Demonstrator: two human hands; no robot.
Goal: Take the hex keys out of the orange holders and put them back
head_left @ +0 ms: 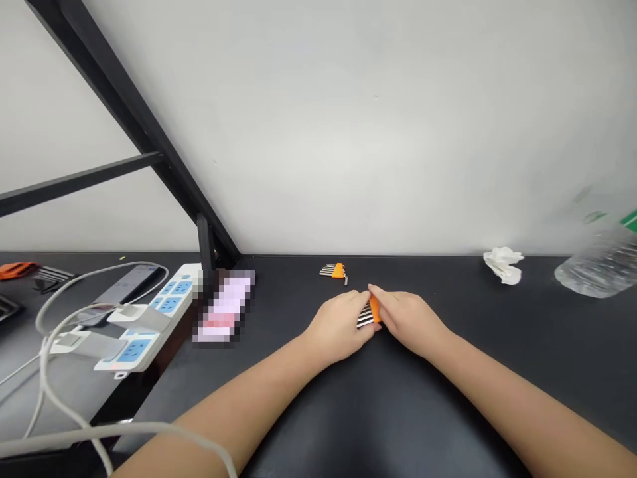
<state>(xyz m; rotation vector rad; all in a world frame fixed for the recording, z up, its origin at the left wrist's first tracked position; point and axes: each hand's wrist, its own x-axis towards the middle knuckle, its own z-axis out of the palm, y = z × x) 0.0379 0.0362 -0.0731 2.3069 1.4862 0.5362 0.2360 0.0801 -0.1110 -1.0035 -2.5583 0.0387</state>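
Observation:
Both my hands meet at the middle of the black table around a set of hex keys in an orange holder. My left hand curls its fingers on the metal key ends on the left side. My right hand grips the orange holder from the right, fingers closed over it. Most of the set is hidden between the hands. A second hex key set with an orange holder lies farther back near the wall, apart from both hands.
A white and blue power strip with plugs and grey cables sits at the left. A blurred pink item lies beside it. A crumpled tissue and a lying clear plastic bottle are at the back right. A black diagonal frame rises at the left.

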